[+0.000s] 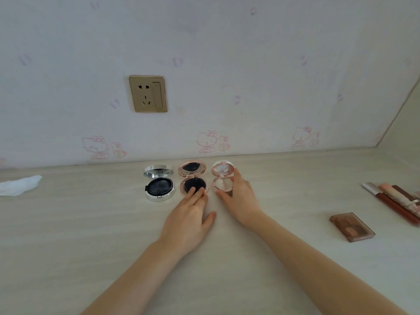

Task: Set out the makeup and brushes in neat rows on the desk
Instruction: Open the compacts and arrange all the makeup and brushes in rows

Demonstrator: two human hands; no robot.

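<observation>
Right hand [238, 196] gripping pink compact [223, 177], left hand [189, 214] flat-fingered on rose-gold compact [193, 178], near desk's [91, 223] back edge.

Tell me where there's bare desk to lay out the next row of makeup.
Widest bare stretch: the near desk in front of the three open compacts, left of the left hand, below the tissue. Another patch lies between the right hand and the brown palette. Crowded: the far right edge, where lip tubes are bunched.
</observation>
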